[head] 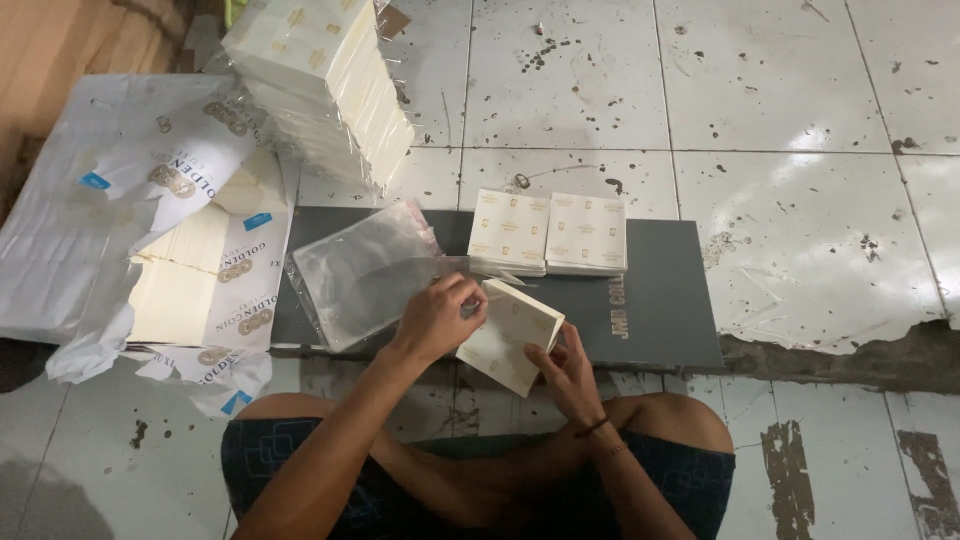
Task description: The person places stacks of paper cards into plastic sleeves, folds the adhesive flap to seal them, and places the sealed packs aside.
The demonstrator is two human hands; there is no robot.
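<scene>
My left hand (pixel 438 318) and my right hand (pixel 566 372) together hold a small stack of cream paper sheets (pixel 508 330) above the near edge of a dark grey board (pixel 660 300). The left hand grips the stack's upper left corner, the right hand supports its lower right edge. Just left of my left hand lies a pile of clear plastic bags (pixel 362 270) on the board. Two neat stacks of cream printed sheets (pixel 548 232) rest side by side at the board's far edge.
A tall leaning pile of wrapped cream packets (pixel 325 85) stands at the back left. White printed wrapping paper (pixel 150 190) with cream sheets (pixel 175 295) inside lies open on the left. The floor is stained white tile (pixel 800 200). My crossed legs (pixel 480 470) are in front.
</scene>
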